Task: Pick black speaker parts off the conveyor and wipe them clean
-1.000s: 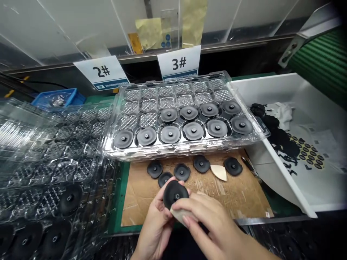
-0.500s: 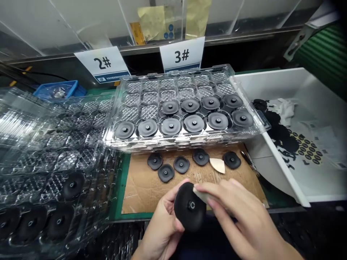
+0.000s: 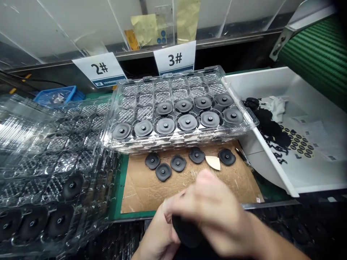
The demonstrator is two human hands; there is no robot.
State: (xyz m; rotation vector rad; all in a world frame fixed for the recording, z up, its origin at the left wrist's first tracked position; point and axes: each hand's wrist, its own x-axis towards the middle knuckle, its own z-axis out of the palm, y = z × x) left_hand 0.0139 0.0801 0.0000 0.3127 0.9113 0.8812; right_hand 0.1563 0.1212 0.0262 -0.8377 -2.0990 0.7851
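Note:
Low over the front edge of the bench, my left hand (image 3: 158, 231) grips a round black disc (image 3: 187, 233) by its left rim. My right hand (image 3: 214, 213) is closed and blurred, lying across the disc's top and hiding its hub. The pale flat piece between its fingers half a second ago is now hidden behind the knuckles. Beyond the hands, several similar black discs (image 3: 178, 163) rest on a brown cardboard sheet (image 3: 138, 195). Among them lies a cream wedge-shaped piece (image 3: 213, 162).
Behind the cardboard, a clear compartment tray (image 3: 126, 115) holds two front rows of discs. More clear trays (image 3: 58, 142) stand at left. A white bin (image 3: 291, 182) with black parts and stickers stands at right, beside a pen-like tool (image 3: 244, 159). A blue box (image 3: 73, 94) sits at back left.
My right hand has moved left and over the disc, covering its hub and upper part. My left hand keeps its grip. The view has shifted slightly.

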